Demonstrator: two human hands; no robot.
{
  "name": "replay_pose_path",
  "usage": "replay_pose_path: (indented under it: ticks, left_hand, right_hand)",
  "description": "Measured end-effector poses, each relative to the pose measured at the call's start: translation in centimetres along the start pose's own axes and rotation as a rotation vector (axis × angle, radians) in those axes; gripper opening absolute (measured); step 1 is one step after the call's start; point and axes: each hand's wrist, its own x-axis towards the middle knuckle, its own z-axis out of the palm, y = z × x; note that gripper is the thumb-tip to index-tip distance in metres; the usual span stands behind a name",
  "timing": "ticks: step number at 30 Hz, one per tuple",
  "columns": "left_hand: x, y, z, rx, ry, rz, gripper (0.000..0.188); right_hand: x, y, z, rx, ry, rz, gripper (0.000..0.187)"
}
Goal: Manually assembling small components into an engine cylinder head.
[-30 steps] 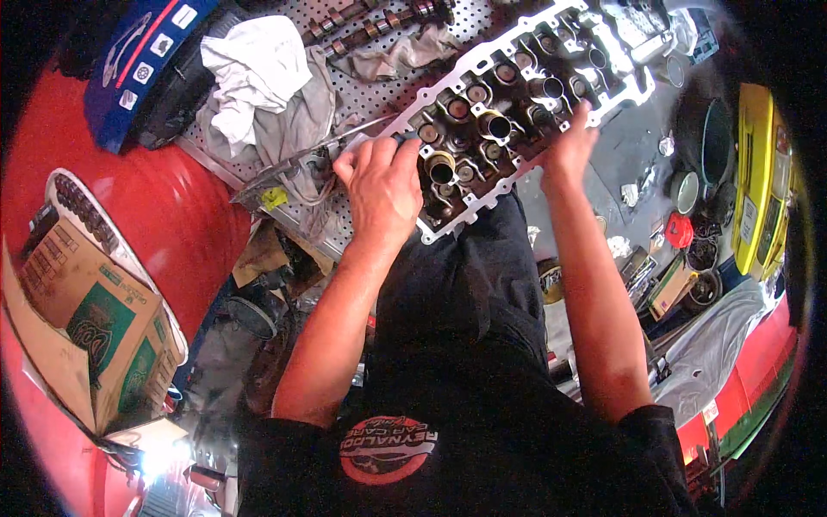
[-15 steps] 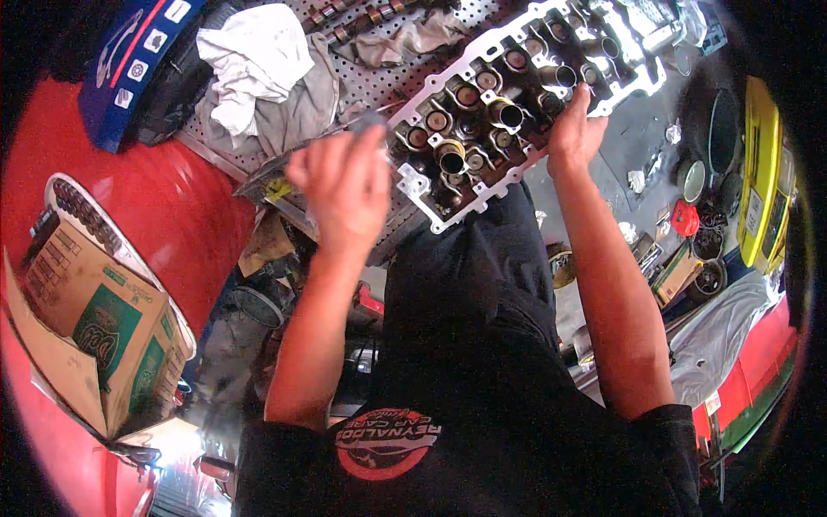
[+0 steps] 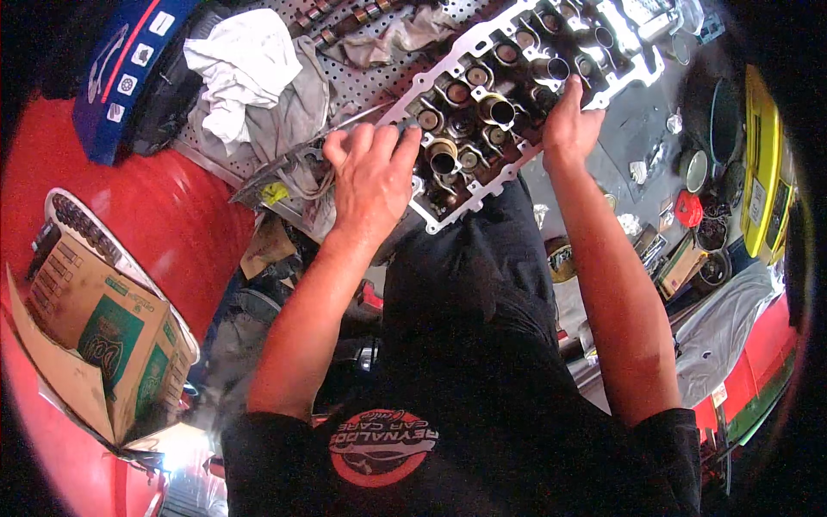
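Observation:
A long metal engine cylinder head [image 3: 524,90] lies at a slant across the top, with pale machined edges, round valve lifters and upright tubes standing in its dark oily inside. My right hand [image 3: 573,129] grips its near side, thumb on top and the other fingers hidden beneath. At the left end, my left hand [image 3: 372,177] is closed with bent fingers over the edge. A small dark grey piece [image 3: 403,126] shows at its fingertips; what it is I cannot make out.
Beyond the left hand, a perforated metal tray [image 3: 357,82] carries a white cloth [image 3: 245,65], grey rags [image 3: 401,39] and camshafts [image 3: 353,19]. A cardboard box [image 3: 95,319] stands at left by a red panel [image 3: 164,233]. Parts and a red object [image 3: 688,208] litter the floor at right.
My left hand, blurred before, has moved right and slightly nearer, onto the cylinder head's left end. The right hand keeps its hold, and the view has shifted a little.

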Motion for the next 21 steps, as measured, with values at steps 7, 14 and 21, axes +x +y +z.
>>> replay_pose_path:
  ticks: [7, 14, 21]
  left_hand:
    - [1.0, -1.1, -0.9, -0.308, -0.096, -0.051, 0.028]
    - [-3.3, -2.3, -6.4, -0.766, 0.304, -0.673, 0.028]
    - [-9.5, 1.6, -4.2, -1.038, 0.436, -0.934, 0.061]
  right_hand:
    - [0.4, 0.6, 0.5, -0.057, 0.004, 0.05, 0.095]
    - [0.7, 1.3, 0.5, 0.153, 0.034, -0.096, 0.079]
    - [1.9, 2.6, -1.7, 0.158, -0.221, -0.034, 0.049]
